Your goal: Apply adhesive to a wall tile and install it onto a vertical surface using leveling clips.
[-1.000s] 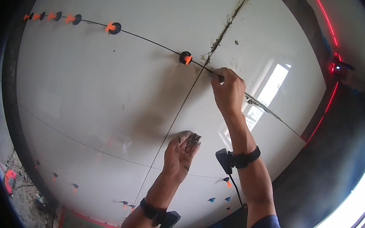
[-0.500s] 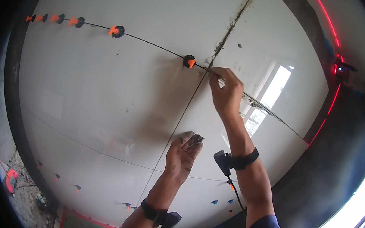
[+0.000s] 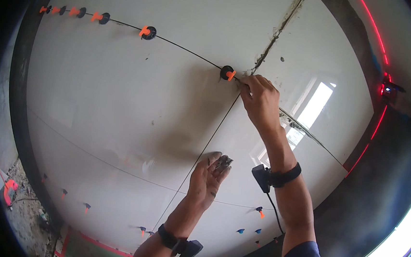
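My right hand (image 3: 262, 100) is raised to the crossing of the joints between large glossy white tiles (image 3: 121, 93). Its fingers are pinched together at the joint; whatever they hold is hidden behind them. Just left of the fingertips, a black round tile leveler with an orange T-shaped handle (image 3: 227, 73) sits on the joint. Lower down, my left hand (image 3: 205, 179) is held palm up in front of the tiles, its smeared fingers curled about a lump of grey mortar (image 3: 223, 163). Grey mortar residue (image 3: 268, 49) lines the joint above my right hand.
More orange and black levelers (image 3: 148, 32) run along the joint to the upper left. Small levelers and blue pieces (image 3: 241, 231) dot the lower tiles. A laser level (image 3: 387, 89) casts red lines at right. A red-pink tool (image 3: 10, 189) lies at lower left. Both wrists wear strapped black devices (image 3: 187, 248).
The whole view has shifted slightly, so the tiles appear farther right. The thin dark tip seen earlier at my right fingertips is now hidden. My left hand still holds the mortar.
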Demonstrator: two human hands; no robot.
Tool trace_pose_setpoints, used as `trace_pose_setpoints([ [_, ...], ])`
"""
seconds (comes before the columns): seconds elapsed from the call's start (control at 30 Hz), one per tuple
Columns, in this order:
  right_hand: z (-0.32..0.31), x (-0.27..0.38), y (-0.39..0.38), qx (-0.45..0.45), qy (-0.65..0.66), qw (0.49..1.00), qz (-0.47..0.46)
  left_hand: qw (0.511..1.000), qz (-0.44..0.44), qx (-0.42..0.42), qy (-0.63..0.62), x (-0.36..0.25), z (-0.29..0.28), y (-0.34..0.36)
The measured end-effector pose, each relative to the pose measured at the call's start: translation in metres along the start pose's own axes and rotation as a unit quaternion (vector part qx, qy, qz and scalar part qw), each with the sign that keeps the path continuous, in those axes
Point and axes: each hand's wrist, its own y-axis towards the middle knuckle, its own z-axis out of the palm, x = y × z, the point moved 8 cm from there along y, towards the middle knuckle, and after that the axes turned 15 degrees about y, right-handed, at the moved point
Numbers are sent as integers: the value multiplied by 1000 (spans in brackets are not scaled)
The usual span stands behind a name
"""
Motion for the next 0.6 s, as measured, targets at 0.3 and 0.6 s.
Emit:
trace_pose_setpoints([
  [0.3,-33,-36,-34,84,-43,995,41,1000,-13,-3,-12,7,7,1],
  [0.6,-95,-40,-64,54,-64,993,81,999,-30,-4,18,32,9,8],
])
